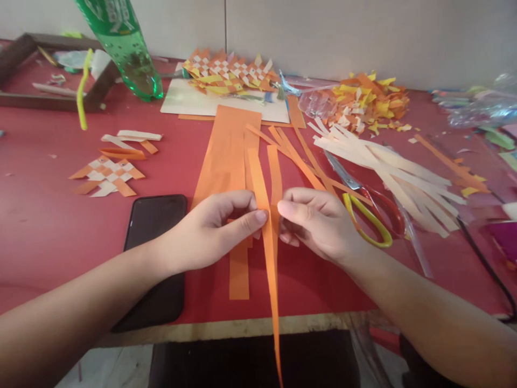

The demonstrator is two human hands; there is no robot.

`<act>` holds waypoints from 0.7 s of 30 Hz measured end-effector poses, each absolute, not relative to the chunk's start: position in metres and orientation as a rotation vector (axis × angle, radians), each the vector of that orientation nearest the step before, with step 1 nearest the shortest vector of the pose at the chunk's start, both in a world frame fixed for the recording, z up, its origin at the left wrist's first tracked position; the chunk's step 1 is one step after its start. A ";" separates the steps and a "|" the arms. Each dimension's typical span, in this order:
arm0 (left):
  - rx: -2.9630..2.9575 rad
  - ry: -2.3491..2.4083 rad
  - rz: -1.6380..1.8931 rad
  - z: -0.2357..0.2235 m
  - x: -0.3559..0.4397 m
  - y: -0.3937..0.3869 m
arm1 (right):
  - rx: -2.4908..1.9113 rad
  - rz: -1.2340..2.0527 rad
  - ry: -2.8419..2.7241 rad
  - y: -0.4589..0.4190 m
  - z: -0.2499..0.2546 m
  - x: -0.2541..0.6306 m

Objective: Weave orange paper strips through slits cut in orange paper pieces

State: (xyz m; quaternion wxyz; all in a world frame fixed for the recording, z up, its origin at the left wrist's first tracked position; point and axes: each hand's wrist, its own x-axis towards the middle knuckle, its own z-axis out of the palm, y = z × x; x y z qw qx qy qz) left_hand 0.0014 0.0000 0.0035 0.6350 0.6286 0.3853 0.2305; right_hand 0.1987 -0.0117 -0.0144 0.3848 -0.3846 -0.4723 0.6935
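My left hand point(230, 229) pinches a long orange paper strip point(271, 285) between thumb and forefinger, above the near part of the table. Beside it, my right hand point(315, 221) has thumb and finger closed on a second orange strip point(274, 170). The two strips stand apart at the top, come together below my hands and hang past the table's front edge. Beneath and behind my left hand lie flat orange paper sheets point(226, 140). More orange strips point(297, 153) lie crossed beyond my right hand.
On the red table point(52, 231) lie a black phone point(155, 226), yellow-and-red-handled scissors point(369, 215), pale paper strips point(388, 167) and a woven paper fish point(109, 175). Farther back are a green bottle point(129, 54), more woven pieces point(230, 70), a scrap pile point(367, 102) and a dark frame point(44, 102).
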 end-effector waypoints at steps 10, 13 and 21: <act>1.465 0.939 0.604 0.001 0.001 0.000 | -1.054 1.632 -1.336 -0.013 -0.013 0.198; 1.448 0.954 0.620 0.001 0.002 0.001 | -1.030 1.622 -1.306 -0.013 -0.014 0.198; 1.341 0.833 0.510 0.001 0.001 0.001 | -1.040 1.642 -1.270 -0.012 -0.012 0.196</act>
